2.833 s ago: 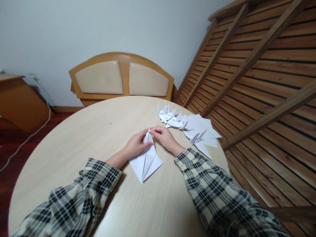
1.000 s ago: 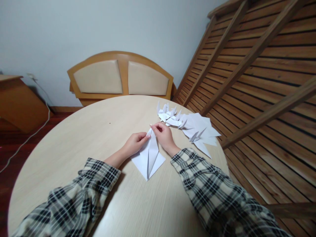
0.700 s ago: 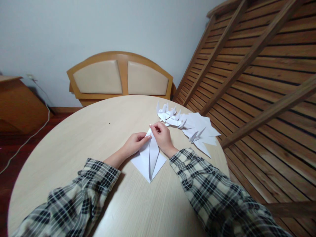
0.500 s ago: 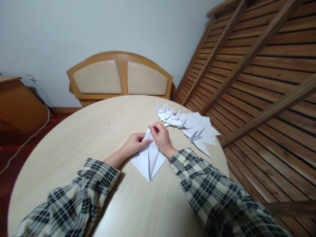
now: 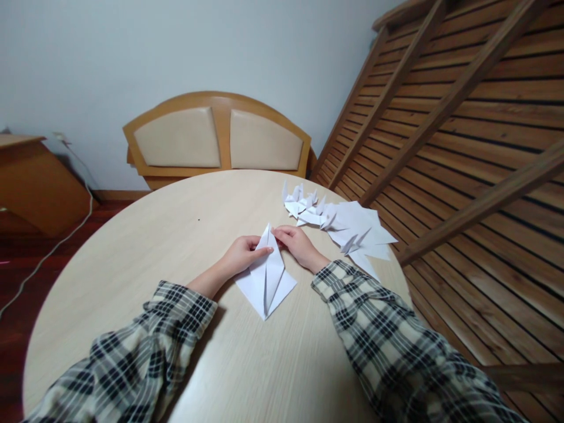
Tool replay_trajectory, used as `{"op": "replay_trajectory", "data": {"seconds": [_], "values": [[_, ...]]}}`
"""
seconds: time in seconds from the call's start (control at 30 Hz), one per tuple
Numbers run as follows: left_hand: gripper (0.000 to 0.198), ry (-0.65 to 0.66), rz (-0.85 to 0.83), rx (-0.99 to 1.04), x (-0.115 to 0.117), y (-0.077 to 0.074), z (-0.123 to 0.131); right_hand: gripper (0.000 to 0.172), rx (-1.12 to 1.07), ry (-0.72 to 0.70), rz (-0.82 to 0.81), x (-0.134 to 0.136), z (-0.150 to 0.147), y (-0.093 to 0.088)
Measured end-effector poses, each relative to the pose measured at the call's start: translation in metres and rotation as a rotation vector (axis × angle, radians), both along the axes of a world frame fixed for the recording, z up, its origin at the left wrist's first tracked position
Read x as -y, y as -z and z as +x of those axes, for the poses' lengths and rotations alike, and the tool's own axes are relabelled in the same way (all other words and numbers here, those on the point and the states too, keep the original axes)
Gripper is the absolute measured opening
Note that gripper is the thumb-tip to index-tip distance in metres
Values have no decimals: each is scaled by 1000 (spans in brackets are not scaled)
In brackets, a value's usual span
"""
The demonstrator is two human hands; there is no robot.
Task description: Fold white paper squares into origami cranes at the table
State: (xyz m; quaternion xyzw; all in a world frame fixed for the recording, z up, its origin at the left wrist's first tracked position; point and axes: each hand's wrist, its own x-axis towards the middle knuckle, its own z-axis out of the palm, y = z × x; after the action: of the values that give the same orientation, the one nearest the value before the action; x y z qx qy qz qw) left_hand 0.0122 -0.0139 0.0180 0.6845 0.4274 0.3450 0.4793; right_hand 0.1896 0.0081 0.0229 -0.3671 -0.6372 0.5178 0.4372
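A folded sheet of white paper, kite-shaped on top of a wider square base, is in front of me with one point toward me and a narrow tip away. My left hand grips its left side, thumb on the upper face and the fingers partly hidden behind. My right hand is closed at the upper right edge, thumb and finger pinching the paper just below the far tip. A crease or slit runs down the middle of the folded paper.
Several folded paper cranes stand at the table's far right. White paper sheets lie beside and under some of them. The round table has a wooden slatted frame leaning at its right and a headboard behind it.
My right hand has slid from over the paper's far tip to its right edge, uncovering the tip. The left hand keeps its grip. The view has shifted slightly.
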Motion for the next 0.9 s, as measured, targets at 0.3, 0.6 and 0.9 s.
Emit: {"op": "replay_trajectory", "data": {"seconds": [0.3, 0.6, 0.9], "values": [[34, -21, -15, 9, 2, -5, 2, 19, 84, 93, 221, 3, 0, -7], [35, -31, 26, 25, 1, -4, 2, 16, 127, 92, 211, 3, 0, -6], [40, -85, 83, 55, -2, 1, 0, 17, 126, 96, 239, 4, -1, -6]]}}
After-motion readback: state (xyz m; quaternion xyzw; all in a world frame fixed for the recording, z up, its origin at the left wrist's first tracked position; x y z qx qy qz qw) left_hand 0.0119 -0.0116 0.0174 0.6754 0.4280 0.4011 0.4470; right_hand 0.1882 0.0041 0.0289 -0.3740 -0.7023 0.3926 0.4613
